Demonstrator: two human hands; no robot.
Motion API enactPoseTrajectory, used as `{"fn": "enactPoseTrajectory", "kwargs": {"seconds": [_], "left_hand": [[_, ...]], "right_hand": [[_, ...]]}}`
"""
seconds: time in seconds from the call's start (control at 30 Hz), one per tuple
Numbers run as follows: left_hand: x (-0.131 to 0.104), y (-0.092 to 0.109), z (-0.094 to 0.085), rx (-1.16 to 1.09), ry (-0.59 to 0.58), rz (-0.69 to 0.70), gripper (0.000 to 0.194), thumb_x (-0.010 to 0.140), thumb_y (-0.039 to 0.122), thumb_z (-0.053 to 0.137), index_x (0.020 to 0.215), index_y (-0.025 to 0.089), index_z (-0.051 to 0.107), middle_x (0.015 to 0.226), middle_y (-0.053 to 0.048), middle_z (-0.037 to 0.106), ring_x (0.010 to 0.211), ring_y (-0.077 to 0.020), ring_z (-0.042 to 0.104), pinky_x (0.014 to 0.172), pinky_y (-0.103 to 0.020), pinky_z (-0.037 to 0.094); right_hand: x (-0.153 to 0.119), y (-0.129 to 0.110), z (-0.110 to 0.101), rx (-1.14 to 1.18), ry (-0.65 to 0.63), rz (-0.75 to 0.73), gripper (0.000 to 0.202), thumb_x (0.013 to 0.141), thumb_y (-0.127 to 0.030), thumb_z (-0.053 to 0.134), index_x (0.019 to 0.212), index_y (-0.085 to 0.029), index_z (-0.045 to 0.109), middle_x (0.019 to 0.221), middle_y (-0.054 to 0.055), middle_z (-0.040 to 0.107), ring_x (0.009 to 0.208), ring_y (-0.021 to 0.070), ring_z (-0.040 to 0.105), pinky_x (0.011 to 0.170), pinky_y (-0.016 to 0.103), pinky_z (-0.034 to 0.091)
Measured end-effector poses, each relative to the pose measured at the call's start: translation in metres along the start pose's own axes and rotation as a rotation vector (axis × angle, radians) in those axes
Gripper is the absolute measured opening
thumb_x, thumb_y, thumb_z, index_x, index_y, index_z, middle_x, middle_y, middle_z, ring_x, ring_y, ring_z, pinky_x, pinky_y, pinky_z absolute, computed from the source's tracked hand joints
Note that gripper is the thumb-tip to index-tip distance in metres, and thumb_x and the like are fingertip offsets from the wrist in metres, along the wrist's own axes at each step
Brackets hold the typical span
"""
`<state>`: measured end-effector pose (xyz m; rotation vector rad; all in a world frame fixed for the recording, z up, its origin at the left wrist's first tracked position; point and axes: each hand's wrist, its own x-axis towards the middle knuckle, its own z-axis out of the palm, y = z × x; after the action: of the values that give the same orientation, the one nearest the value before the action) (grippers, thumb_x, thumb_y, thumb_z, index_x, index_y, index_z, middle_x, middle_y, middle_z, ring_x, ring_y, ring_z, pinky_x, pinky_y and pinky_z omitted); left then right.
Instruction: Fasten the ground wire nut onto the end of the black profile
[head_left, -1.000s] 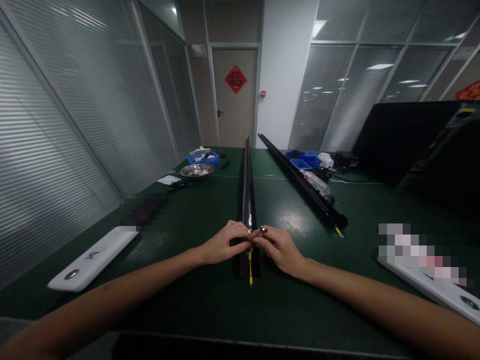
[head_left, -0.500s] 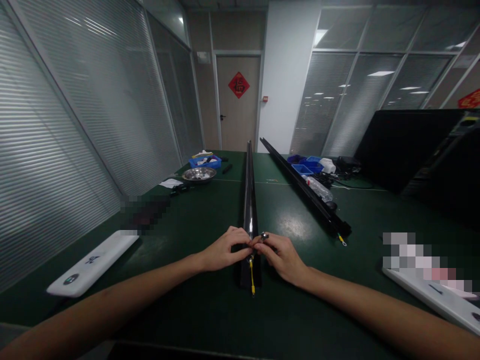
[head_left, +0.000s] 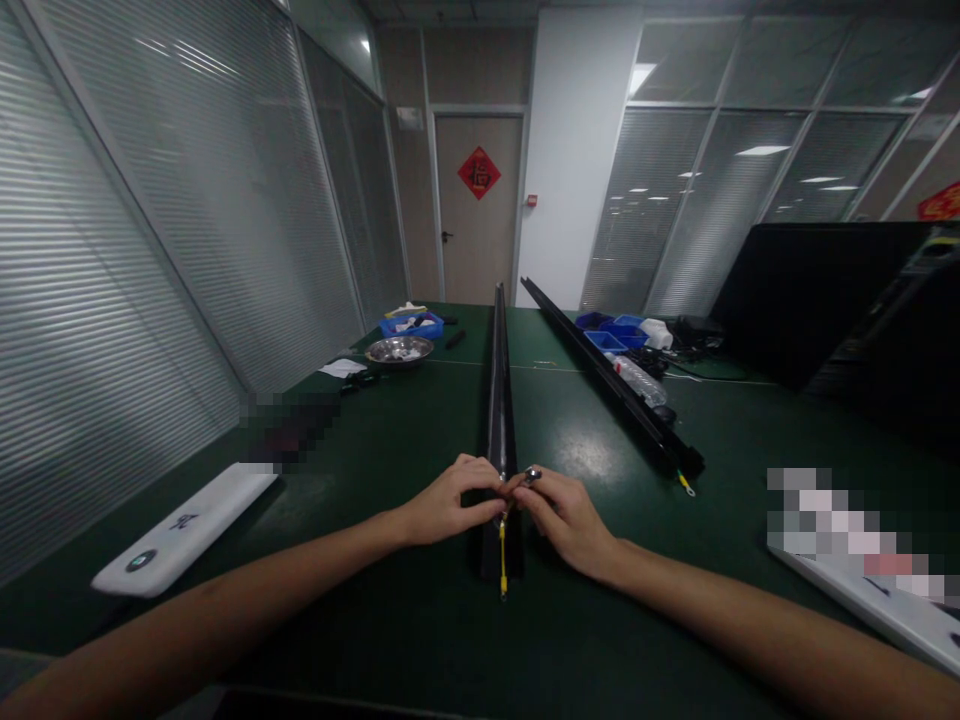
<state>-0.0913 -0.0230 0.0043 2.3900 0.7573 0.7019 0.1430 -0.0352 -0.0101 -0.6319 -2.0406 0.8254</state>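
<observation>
**Green table [head_left: 390,430] bears a long black rail [head_left: 499,400]**

The long black rail lies lengthwise down the middle of the green table, its near end between the person's forearms. To its right, a second rail [head_left: 615,385] lies at a slant, well apart at its near end. A white case [head_left: 187,530] rests on the left side, near the blinds.

Farther off on the left, a blue tray [head_left: 431,328] stands just beyond a steel bowl [head_left: 375,355]. A clear bottle [head_left: 637,382] lies just right of the second rail.

The left hand [head_left: 450,500] and right hand [head_left: 566,515] meet above the long black rail near its near end, thumbs and fingers drawn narrow. Whether they grip anything cannot be told.

A yellow wire [head_left: 502,560] runs toward the person from beneath the fingertips, its tip just past the rail's end. Smallest, a shiny metal piece [head_left: 532,476] sits at the right hand's forefinger.
</observation>
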Motion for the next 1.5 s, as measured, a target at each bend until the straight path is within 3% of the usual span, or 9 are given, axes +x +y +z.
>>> {"fn": "enactPoseTrajectory", "kwargs": {"seconds": [0.27,0.63,0.73,0.9,1.07,1.23,1.5], "left_hand": [[-0.0011,-0.0023,-0.0013,-0.137,0.266,-0.133,0.017,0.094,0.035,0.072,0.091,0.019,0.076,0.092,-0.003,0.073,0.092,-0.0205,0.064,0.090,-0.033,0.041],[0.0002,-0.0032,0.0037,-0.167,0.331,-0.139,0.020,0.087,0.031,0.079,0.076,0.017,0.071,0.084,-0.001,0.072,0.086,-0.0193,0.065,0.088,-0.033,0.042],[0.0002,-0.0010,0.0030,-0.121,0.314,-0.127,0.012,0.094,0.024,0.069,0.084,0.020,0.075,0.089,-0.001,0.074,0.091,-0.0200,0.065,0.092,-0.034,0.040],[-0.0004,0.0003,0.0023,-0.069,0.225,-0.039,0.025,0.099,0.013,0.050,0.089,0.020,0.072,0.097,-0.001,0.074,0.100,-0.0196,0.065,0.100,-0.036,0.035],[-0.0010,0.0023,0.0019,0.005,0.112,-0.042,0.013,0.096,0.023,0.063,0.107,0.021,0.069,0.110,-0.004,0.071,0.111,-0.0224,0.061,0.103,-0.037,0.032],[-0.0002,-0.0004,0.0028,0.014,0.039,-0.055,0.012,0.095,0.031,0.070,0.103,0.023,0.072,0.109,-0.002,0.073,0.113,-0.0224,0.061,0.104,-0.037,0.029],[0.0003,-0.0065,0.0047,-0.015,0.061,-0.066,0.015,0.097,0.037,0.068,0.099,0.024,0.076,0.109,-0.002,0.075,0.114,-0.0220,0.062,0.103,-0.037,0.028]], "right_hand": [[-0.0024,0.0000,-0.0014,0.002,0.018,0.019,0.026,0.109,-0.032,0.048,0.107,-0.019,0.070,0.088,0.004,0.065,0.070,0.0148,0.060,0.061,0.024,0.047],[-0.0008,-0.0024,-0.0009,-0.026,0.008,-0.007,0.025,0.108,-0.031,0.049,0.105,-0.019,0.071,0.084,0.002,0.063,0.068,0.0144,0.060,0.065,0.025,0.047],[-0.0009,-0.0009,-0.0010,-0.049,0.012,-0.012,0.025,0.108,-0.030,0.049,0.105,-0.019,0.071,0.084,0.002,0.063,0.071,0.0150,0.061,0.069,0.026,0.048],[-0.0002,0.0023,0.0003,-0.058,0.016,-0.021,0.023,0.108,-0.029,0.051,0.105,-0.019,0.071,0.085,0.002,0.065,0.075,0.0160,0.063,0.072,0.027,0.048],[0.0004,0.0019,0.0015,-0.045,0.015,-0.032,0.021,0.107,-0.028,0.052,0.105,-0.020,0.072,0.089,0.002,0.069,0.080,0.0167,0.065,0.076,0.027,0.050],[0.0021,-0.0018,0.0004,-0.014,-0.003,-0.034,0.022,0.107,-0.029,0.052,0.110,-0.021,0.073,0.096,0.004,0.070,0.087,0.0180,0.067,0.080,0.029,0.051],[-0.0015,-0.0022,-0.0024,-0.013,0.075,0.035,0.025,0.106,-0.036,0.053,0.113,-0.019,0.071,0.086,0.003,0.060,0.068,0.0149,0.059,0.058,0.025,0.048]]}}
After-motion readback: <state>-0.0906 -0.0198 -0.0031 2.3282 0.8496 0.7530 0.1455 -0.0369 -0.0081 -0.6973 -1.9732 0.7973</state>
